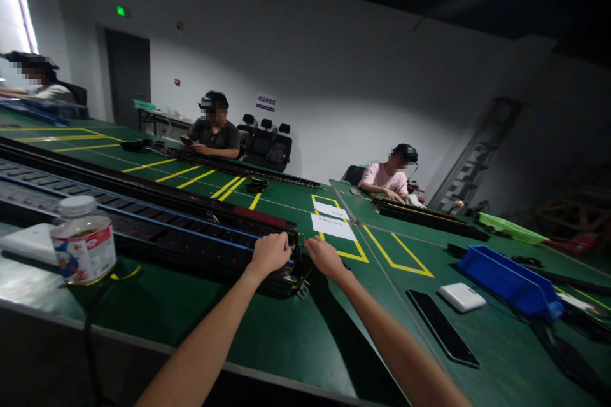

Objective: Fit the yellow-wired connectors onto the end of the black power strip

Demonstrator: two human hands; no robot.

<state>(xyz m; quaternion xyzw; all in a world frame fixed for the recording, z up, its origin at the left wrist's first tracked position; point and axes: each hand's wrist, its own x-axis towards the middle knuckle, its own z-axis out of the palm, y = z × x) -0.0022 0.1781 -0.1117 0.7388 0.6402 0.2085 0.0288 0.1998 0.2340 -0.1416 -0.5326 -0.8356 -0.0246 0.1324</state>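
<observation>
A long black assembly (191, 245) with blue strips and red dots lies across the green table, its right end under my hands. My left hand (272, 253) is closed on top of that end, its fingers curled on the edge. Just to the right, my right hand (325, 255) is closed too, fingertips bent toward small parts at the assembly's end. What either hand pinches is too small to make out. Below my left hand, a small metal connector (302, 290) and some wires stick out from the end.
A plastic jar (86, 248) stands at left beside a white box (31, 245). At right are a phone (442, 327), a white case (461, 297), a blue bin (508, 280) and a green tray (510, 227). Paper sheets (333, 226) lie ahead. Several people sit across the table.
</observation>
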